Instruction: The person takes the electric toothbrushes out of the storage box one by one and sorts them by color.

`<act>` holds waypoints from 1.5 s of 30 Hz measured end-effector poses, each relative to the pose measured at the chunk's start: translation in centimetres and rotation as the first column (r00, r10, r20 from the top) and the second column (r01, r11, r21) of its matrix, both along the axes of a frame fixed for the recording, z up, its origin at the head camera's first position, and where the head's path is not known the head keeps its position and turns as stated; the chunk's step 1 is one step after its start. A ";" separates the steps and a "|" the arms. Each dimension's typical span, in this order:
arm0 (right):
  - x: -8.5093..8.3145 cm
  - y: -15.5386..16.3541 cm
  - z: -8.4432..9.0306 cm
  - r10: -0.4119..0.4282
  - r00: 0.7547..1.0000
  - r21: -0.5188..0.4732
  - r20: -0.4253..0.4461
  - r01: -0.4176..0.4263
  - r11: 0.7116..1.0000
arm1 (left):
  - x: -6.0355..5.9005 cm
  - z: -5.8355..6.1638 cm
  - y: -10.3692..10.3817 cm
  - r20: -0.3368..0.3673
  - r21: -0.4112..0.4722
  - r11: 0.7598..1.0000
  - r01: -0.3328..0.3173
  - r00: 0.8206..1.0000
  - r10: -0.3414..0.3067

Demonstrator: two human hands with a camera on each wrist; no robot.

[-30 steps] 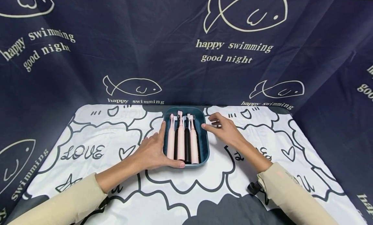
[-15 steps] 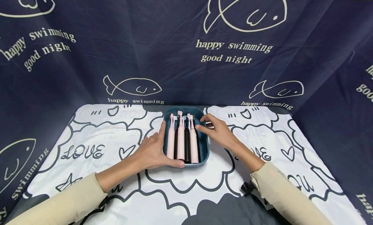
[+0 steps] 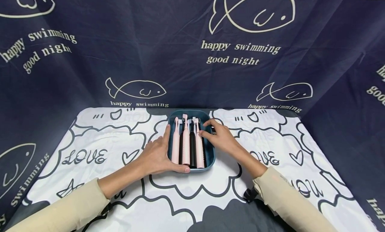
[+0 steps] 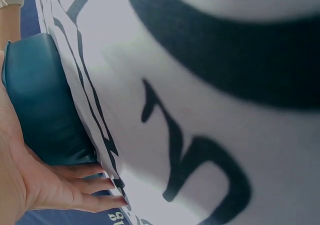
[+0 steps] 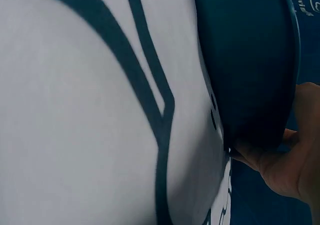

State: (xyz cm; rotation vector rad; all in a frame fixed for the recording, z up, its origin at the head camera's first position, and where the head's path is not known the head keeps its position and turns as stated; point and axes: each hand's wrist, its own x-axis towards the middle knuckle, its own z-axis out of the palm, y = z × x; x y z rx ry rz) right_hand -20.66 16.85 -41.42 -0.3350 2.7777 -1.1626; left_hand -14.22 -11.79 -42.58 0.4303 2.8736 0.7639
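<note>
A dark blue-green tray [image 3: 211, 153] holds three pink electric toothbrushes [image 3: 186, 145] and black ones [image 3: 192, 148] lying between and beside them, heads toward the back. My left hand [image 3: 154, 158] rests against the tray's near left corner, thumb along the front rim and straight fingers along the left side. In the left wrist view, the fingers of that hand [image 4: 55, 187] extend beside the tray wall [image 4: 45, 100]. My right hand [image 3: 221, 137] reaches over the right rim. Its thumb and index finger are parted near the head of the rightmost pink toothbrush; contact cannot be told.
Under the tray lies a white cloth [image 3: 102, 138] with black cartoon drawings and lettering. Dark blue fabric [image 3: 186, 58] printed with fish hangs behind and at both sides. The tray stands close to the back fabric.
My right hand has moved left, from outside the right rim to over the tray's inside by the rightmost toothbrushes. The left hand and the tray have stayed put.
</note>
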 end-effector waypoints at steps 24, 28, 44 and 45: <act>0.9 -2.5 -0.1 -0.030 0.999 0.152 -0.018 0.033 0.988 | 0.2 0.3 -0.2 0.000 -0.006 1.000 -0.002 1.000 0.002; 1.0 -2.5 -0.1 -0.022 0.999 0.170 -0.028 0.027 0.985 | 0.2 0.2 -0.1 0.001 -0.007 1.000 -0.001 1.000 0.001; -3.1 -0.3 -6.5 0.015 0.990 0.113 -0.141 0.001 0.994 | 0.1 0.2 0.1 -0.006 0.001 1.000 -0.001 1.000 0.001; -3.2 -0.3 -6.6 0.007 0.991 0.110 -0.137 0.008 0.994 | 0.1 0.2 0.1 -0.003 0.000 1.000 -0.002 1.000 0.002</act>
